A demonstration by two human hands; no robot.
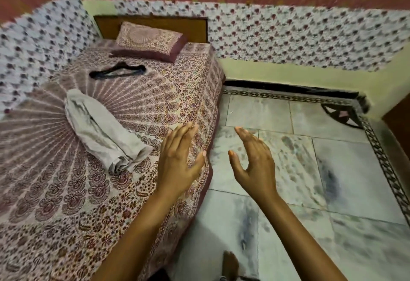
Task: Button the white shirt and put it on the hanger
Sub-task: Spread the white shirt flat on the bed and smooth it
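Shirt bundled lengthwise on bed, hanger beyond

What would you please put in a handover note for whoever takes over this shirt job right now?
Left hand: open, holds nothing, raised over the bed's right edge.
Right hand: open, holds nothing, raised over the floor beside the bed.
Shirt: bunched in a roll mid-bed, untouched; buttons not visible.
Hanger: bare, lying flat between the shirt and the pillow.
Done: nothing visible.
Left: spread the shirt out, button it, fit it on the hanger.
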